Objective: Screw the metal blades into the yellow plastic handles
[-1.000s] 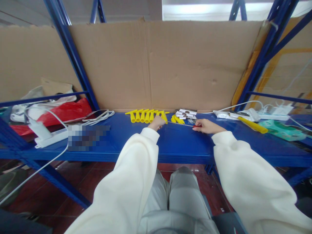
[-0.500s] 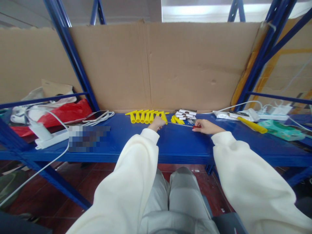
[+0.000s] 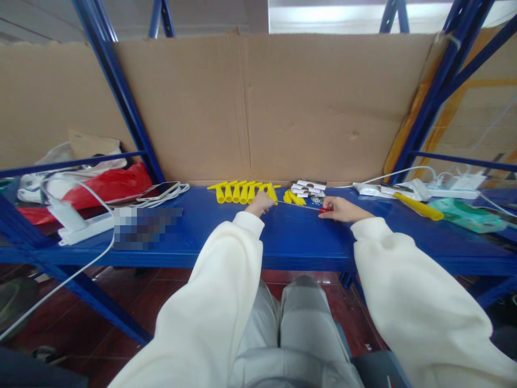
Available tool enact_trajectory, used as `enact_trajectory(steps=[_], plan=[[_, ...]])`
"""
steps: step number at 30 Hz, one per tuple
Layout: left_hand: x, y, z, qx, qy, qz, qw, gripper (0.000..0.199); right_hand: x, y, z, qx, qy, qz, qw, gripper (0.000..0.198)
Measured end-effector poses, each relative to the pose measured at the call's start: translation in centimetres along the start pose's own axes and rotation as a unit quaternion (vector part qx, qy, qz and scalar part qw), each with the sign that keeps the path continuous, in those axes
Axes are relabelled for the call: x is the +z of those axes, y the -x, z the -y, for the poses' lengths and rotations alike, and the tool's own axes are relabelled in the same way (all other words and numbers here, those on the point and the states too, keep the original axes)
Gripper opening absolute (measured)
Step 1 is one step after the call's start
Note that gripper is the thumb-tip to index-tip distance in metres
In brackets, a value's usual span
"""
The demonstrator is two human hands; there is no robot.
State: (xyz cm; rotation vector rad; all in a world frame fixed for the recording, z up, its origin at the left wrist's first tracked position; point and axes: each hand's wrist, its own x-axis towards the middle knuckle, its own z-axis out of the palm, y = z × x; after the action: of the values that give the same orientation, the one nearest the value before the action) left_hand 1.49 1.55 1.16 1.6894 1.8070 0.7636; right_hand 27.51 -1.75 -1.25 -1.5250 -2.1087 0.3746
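Note:
My left hand (image 3: 260, 203) is closed around a yellow plastic tube-shaped piece (image 3: 272, 193), which sticks up past the fingers. In my right hand (image 3: 342, 209) is a screwdriver (image 3: 324, 212), gripped by its red handle. Its thin metal shaft runs leftward, just above the table, to the yellow piece; the exact contact at the tip is too small to make out. Left of my left hand stands a row of several similar yellow pieces (image 3: 237, 194). Between my hands, farther back, lie small curved yellow parts (image 3: 294, 198) and small shiny bits (image 3: 316, 199).
White packets (image 3: 308, 188) lie behind the small parts on the blue table (image 3: 299, 242), against a cardboard wall (image 3: 299, 108). At right are a yellow rod (image 3: 420, 207) and a green pack (image 3: 464, 215). A power strip (image 3: 86, 229), phone (image 3: 159, 191) and red bag (image 3: 117, 186) occupy the left.

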Motion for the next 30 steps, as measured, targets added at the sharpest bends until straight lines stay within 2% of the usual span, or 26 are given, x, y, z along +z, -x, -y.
enact_trajectory(steps=[5,7,14,18,24,30], plan=[[-0.11,0.3,-0.14,-0.006,0.005,0.002,1.0,0.012,-0.6,0.21,0.38,0.023,0.003,0.071,0.997,0.047],[-0.14,0.38,-0.19,-0.006,0.004,0.003,1.0,0.013,-0.52,0.13,0.23,0.024,-0.006,0.081,0.996,0.049],[-0.13,0.26,-0.08,-0.006,0.011,0.002,1.0,0.012,0.18,-0.27,-0.49,-0.001,-0.012,-0.003,1.0,0.049],[0.02,-0.01,0.09,-0.009,0.028,-0.002,1.0,0.015,-0.07,-0.11,-0.38,-0.006,0.003,0.004,1.0,0.042],[0.08,-0.18,0.12,-0.002,0.017,-0.003,1.0,0.009,-0.26,-0.19,-0.29,-0.005,0.013,0.024,1.0,0.039],[-0.12,-0.07,0.08,-0.004,0.01,0.006,1.0,0.008,0.2,-0.48,-0.57,-0.001,0.0,-0.006,1.0,0.039]])
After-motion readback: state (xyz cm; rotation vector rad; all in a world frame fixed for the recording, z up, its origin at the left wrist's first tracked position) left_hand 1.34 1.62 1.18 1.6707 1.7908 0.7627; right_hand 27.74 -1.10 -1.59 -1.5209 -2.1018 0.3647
